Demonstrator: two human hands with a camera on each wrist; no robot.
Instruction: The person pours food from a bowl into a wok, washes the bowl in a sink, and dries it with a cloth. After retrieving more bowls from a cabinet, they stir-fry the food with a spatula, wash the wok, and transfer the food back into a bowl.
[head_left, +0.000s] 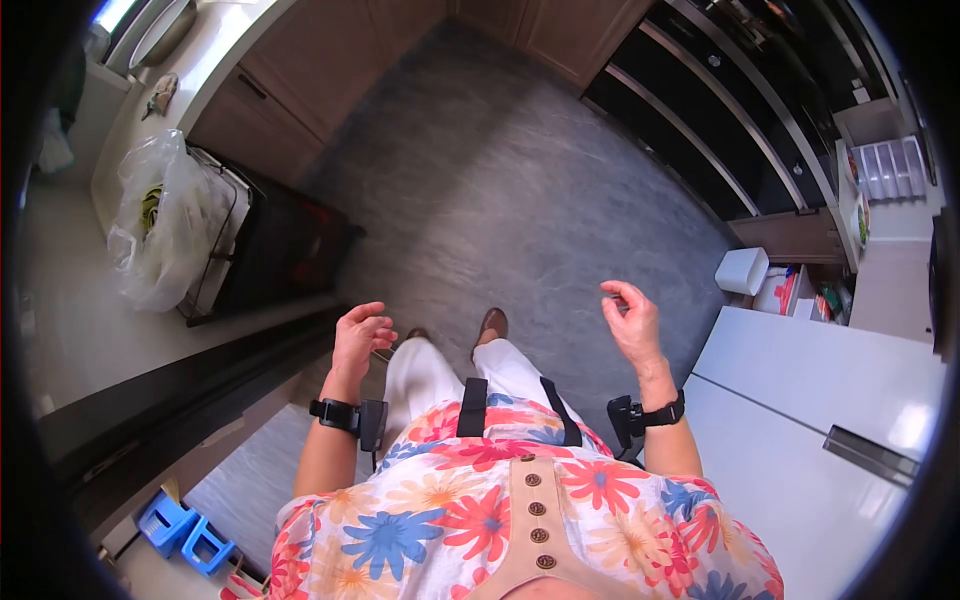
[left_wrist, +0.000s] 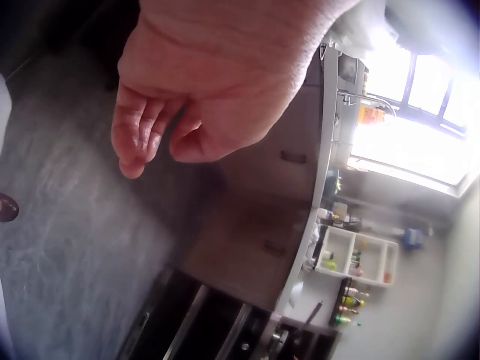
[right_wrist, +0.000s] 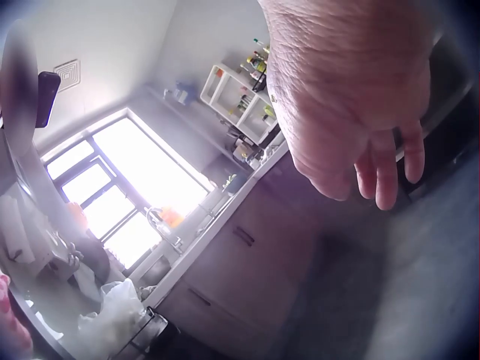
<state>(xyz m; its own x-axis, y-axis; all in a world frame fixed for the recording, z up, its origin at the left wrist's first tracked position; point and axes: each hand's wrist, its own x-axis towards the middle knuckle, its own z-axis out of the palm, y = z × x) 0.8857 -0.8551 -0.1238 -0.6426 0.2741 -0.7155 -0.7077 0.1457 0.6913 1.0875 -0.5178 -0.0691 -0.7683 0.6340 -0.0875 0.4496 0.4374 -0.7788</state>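
Observation:
Both hands hang in the air in front of the body, over the grey floor (head_left: 540, 190), and hold nothing. On the left of the head view is the left hand (head_left: 362, 342), its fingers loosely bent; the left wrist view shows the same hand (left_wrist: 210, 82) from the palm side. Farther right, the right hand (head_left: 634, 322) has loosely bent fingers, and the right wrist view shows this hand (right_wrist: 352, 105) with its fingers hanging down. Neither hand touches anything.
A clear plastic bag (head_left: 165, 225) lies on the left counter beside a dark rack (head_left: 215, 250). Black-fronted drawers (head_left: 690, 110) stand at the upper right. A white cabinet top (head_left: 800, 400) is at the right, with a white container (head_left: 741, 271) near it. Blue plastic items (head_left: 185, 530) lie lower left.

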